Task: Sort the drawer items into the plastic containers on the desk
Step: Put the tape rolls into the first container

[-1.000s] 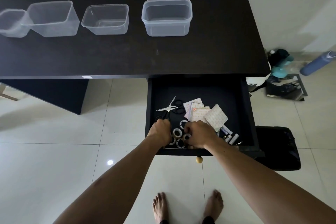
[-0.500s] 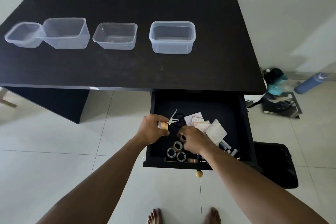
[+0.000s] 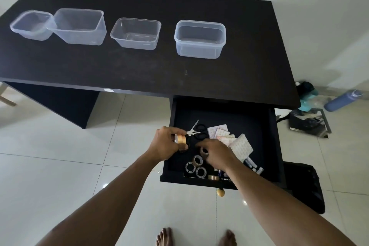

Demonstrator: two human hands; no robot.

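Head view: the left hand [image 3: 165, 144] grips a copper tape roll [image 3: 180, 139], fingers curled round it, above the left wall of the open drawer [image 3: 219, 114]. Just right of it, the right hand [image 3: 217, 154] pinches a brown tape roll [image 3: 204, 151] in its fingertips, low over the drawer floor. Below and between both hands lie 3 grey tape rolls [image 3: 190, 168] close together. Another copper roll [image 3: 212, 177] lies against the drawer's front wall. Scissors [image 3: 196, 132] lie just beyond the left hand's fingers. Overlapping sticky-pad sheets [image 3: 241, 146] lie beyond the right hand, with small tubes [image 3: 253, 166] to its right near the front corner. From the scissors back to the surface [image 3: 139, 70] edge, the drawer shows open dark floor.

Well beyond both hands, 4 clear plastic containers [image 3: 199, 54] stand in a row on the surface. The 2 farthest left touch; the others stand apart. A broad dark strip of surface runs between the row and the front edge. Tiled floor [image 3: 60, 166] spreads left of the left hand, and a black bag [image 3: 303, 185] sits just right of the drawer.
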